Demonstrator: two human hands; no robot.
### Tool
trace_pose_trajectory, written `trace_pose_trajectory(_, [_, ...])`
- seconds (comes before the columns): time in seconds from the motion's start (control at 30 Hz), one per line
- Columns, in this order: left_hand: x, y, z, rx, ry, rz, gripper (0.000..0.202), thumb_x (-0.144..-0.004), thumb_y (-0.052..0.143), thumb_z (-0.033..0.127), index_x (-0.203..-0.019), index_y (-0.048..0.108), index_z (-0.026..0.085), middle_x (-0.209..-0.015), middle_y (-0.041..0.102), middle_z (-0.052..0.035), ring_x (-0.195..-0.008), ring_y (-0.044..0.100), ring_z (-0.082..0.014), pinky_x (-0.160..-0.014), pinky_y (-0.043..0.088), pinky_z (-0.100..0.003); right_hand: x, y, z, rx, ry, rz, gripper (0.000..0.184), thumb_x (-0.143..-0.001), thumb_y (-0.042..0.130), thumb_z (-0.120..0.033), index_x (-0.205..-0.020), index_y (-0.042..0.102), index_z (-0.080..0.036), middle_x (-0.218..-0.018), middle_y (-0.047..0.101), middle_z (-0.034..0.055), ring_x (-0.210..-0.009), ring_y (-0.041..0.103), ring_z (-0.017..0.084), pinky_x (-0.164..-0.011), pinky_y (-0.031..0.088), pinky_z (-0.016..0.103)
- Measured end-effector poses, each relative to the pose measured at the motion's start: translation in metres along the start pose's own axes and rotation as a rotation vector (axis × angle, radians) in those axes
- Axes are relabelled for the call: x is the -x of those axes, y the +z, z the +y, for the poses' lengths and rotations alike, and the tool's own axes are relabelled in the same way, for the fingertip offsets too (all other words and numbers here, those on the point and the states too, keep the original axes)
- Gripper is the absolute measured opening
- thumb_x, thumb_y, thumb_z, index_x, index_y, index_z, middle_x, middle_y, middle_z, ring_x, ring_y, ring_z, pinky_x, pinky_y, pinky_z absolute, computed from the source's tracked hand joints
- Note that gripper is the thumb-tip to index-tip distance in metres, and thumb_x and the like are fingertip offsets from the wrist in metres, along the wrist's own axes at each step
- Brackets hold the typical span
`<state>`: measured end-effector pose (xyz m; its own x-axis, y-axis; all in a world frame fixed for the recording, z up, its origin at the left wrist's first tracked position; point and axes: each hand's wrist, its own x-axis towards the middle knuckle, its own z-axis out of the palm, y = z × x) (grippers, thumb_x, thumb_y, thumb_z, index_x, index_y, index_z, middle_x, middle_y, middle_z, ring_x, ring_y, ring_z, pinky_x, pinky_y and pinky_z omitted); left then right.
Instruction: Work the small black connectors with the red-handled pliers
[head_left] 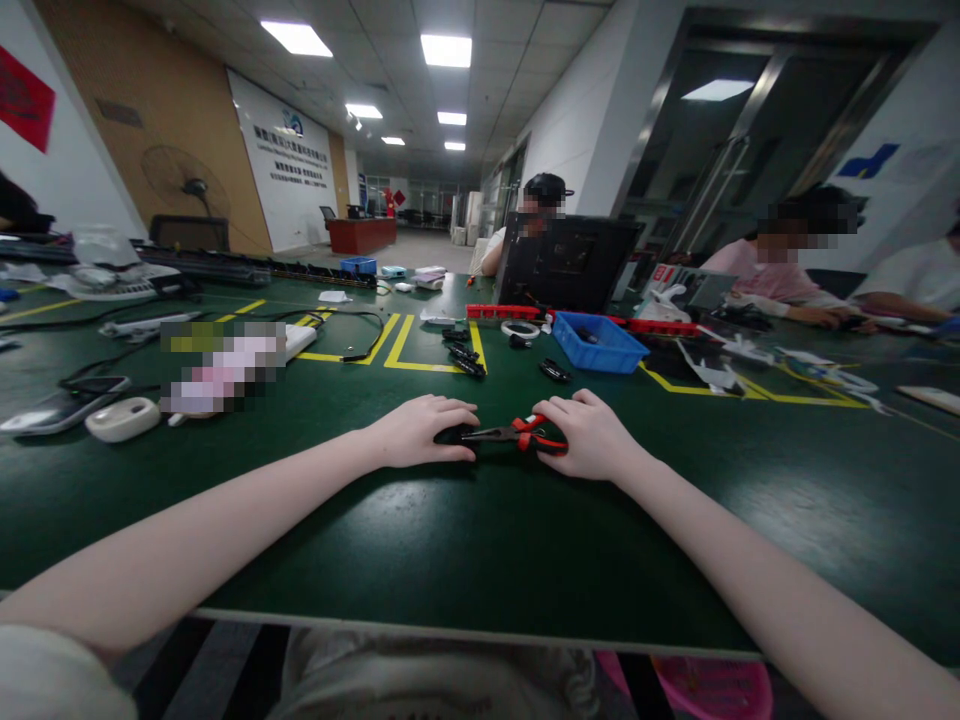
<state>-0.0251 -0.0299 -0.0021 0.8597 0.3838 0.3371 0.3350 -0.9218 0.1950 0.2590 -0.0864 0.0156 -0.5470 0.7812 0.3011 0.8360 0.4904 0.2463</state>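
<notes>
Right grip (589, 435) closed round pliers (520, 430), red-black handles (553, 445), slim metal nose (492, 434), left grip (417, 430) pinching small black piece (451, 435)

The pliers (521, 433) have a grey metal nose and red and black handles, which stand a little apart in the right hand (591, 437). The nose points left, almost level, and its tip meets a small black piece (451, 435). This piece is in the left hand (416, 430), partly hidden by the fingers.
</notes>
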Motion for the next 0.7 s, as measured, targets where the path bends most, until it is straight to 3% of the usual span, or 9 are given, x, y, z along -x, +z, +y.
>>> trace_pose_trajectory(0.23, [0.0011,-0.0012,0.0019,-0.057,0.049,0.034,0.042,-0.088,0.063,0.048,-0.118,0.057,0.020,-0.143,0.045,-0.0122,-0.116,0.056,-0.0288,-0.095,0.046,-0.043,-0.0006,-0.0008,0.0003,0.006,-0.018,0.003,0.037,-0.075,0.060,-0.042,-0.101,0.060,-0.016,-0.089,0.068,0.0091,-0.074,0.059,0.021,-0.078,0.033,0.035])
trace_pose_trajectory(0.7, [0.0005,0.0008,0.0014,-0.036,0.043,0.039,0.042,-0.086,0.064,0.046,-0.120,0.058,0.021,-0.138,0.049,-0.0119,-0.111,0.058,-0.0286,-0.094,0.047,-0.044,-0.0007,-0.0023,-0.0006,0.014,-0.017,0.000,0.038,-0.075,0.060,-0.042,-0.103,0.059,-0.016,-0.091,0.068,0.0096,-0.076,0.060,0.022,-0.078,0.033,0.035])
